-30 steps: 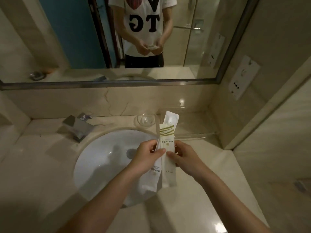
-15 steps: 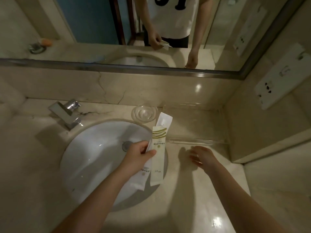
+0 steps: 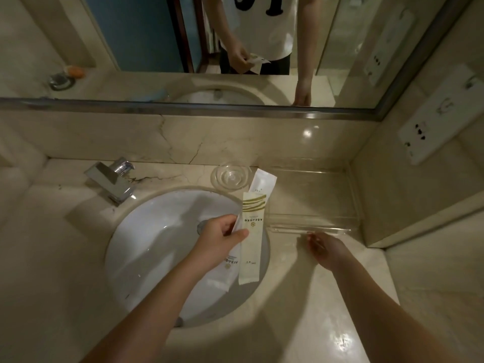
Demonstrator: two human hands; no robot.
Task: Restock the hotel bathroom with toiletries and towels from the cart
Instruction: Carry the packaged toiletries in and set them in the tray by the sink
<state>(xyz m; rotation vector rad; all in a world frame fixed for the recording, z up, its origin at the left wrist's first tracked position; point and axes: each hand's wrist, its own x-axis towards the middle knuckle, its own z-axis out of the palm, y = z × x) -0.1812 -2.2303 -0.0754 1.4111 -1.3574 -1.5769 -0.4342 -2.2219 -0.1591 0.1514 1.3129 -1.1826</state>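
Room: hotel bathroom, a beige marble counter (image 3: 327, 297) under a wide mirror (image 3: 131, 35), dim light.
Basin: a white sink (image 3: 157, 244) set into the counter, the faucet (image 3: 112, 179) behind it to the left.
Left hand: the left hand (image 3: 217, 242) pinches a fan of long toiletry packets (image 3: 252, 231) between thumb and curled fingers, holding them above the sink's right side.
Right hand: the right hand (image 3: 327, 247) holds nothing, its fingers stretched toward the front rim of a clear tray (image 3: 314, 227); whether they touch it I cannot tell.
Nearby: a glass dish (image 3: 230, 176) just left of the tray.
Risk, drop: the packets hang over the open bowl; a loosened pinch would likely send one into the sink.
Risk, tray: the tray is transparent and looks light, so a nudge from the right hand could slide it toward the wall.
Risk, dish: swinging the packets across could clip the glass dish.
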